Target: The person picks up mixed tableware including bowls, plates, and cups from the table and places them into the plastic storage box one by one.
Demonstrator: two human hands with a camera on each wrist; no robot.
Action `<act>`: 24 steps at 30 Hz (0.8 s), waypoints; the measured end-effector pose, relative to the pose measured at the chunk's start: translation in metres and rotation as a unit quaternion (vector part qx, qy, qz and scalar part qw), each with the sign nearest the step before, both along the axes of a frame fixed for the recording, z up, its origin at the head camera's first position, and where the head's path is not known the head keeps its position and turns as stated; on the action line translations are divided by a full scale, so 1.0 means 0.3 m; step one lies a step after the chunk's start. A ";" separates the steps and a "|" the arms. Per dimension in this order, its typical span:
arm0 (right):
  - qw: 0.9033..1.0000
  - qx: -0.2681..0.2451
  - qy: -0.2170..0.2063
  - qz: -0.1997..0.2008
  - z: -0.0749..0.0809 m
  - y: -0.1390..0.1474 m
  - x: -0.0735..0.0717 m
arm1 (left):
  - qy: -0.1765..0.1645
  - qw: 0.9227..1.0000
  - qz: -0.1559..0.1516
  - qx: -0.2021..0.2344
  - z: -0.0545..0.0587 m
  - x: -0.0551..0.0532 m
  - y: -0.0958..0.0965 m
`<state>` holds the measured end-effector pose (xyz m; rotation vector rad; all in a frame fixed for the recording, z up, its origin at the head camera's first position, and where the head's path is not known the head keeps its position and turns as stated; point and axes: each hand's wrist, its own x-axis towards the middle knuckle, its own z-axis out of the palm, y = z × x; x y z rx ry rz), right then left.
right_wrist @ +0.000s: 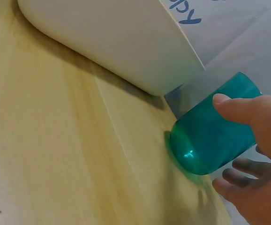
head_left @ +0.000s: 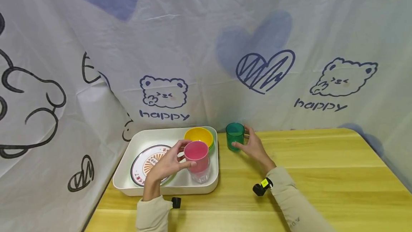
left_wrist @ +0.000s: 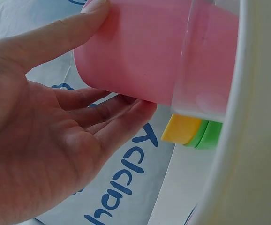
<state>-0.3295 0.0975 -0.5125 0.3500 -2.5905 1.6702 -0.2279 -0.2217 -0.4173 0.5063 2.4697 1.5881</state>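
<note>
My left hand [head_left: 168, 164] grips a pink cup [head_left: 197, 156] between thumb and fingers. The pink cup's lower part sits inside a clear cup [head_left: 202, 177], which stands in the front right corner of a white tray [head_left: 167, 189]. In the left wrist view the thumb lies on one side of the pink cup and the fingertips on the other. To the right of the tray, my right hand [head_left: 254, 148] holds a see-through green cup [head_left: 235, 137] upright near the table's back edge. Its thumb presses the near side of that cup in the right wrist view.
Behind the pink cup, a yellow bowl [head_left: 200, 134] is stacked in a green bowl [head_left: 211, 145] inside the tray. A printed plate [head_left: 141, 165] lies at the tray's left. The wooden table [head_left: 322, 174] extends to the right, with a patterned cloth [head_left: 206, 63] hanging behind it.
</note>
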 end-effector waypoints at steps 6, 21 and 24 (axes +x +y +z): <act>1.000 0.009 -0.009 -0.013 -0.004 -0.020 -0.002 | -0.009 1.000 0.006 0.001 -0.002 0.000 -0.004; 1.000 0.007 -0.021 -0.020 0.067 0.078 0.102 | -0.007 1.000 0.004 -0.021 0.002 0.003 0.008; 1.000 0.006 -0.012 -0.020 0.108 0.114 0.138 | 0.001 1.000 0.014 -0.019 0.008 0.002 0.012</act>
